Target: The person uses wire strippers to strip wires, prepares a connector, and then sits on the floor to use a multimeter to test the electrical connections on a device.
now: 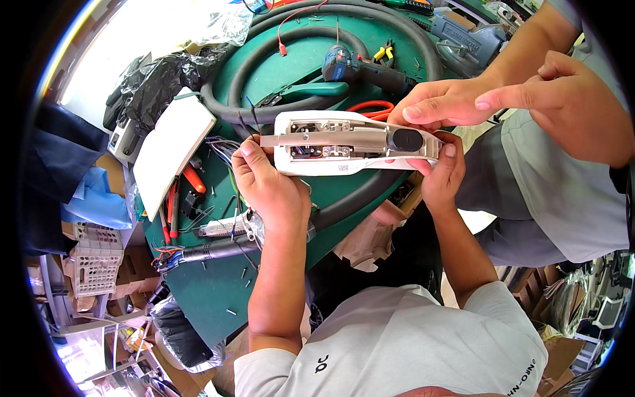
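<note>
A long white plastic housing (344, 163) is held level above the table, its upper side uncovered. Small wires and metal clamps show inside it. Along its middle runs a metal strip (311, 139), and a black oval button (405, 139) sits toward the right end. My left hand (271, 192) is closed at the housing's left end, its thumb by the tip of the strip. Round the narrow right end, my right hand (444, 178) is closed too. A co-worker's hand (450, 102) reaches to that right end from above; the co-worker's other hand (569, 109) points a finger toward it.
On the green table (218, 291) lie a coiled thick black cable (238, 86), a blue power drill (344, 64), yellow-handled pliers (383, 51) and loose screws. An open notebook (173, 142), red-handled tools (193, 177) and a stripped cable end (173, 257) lie at the left.
</note>
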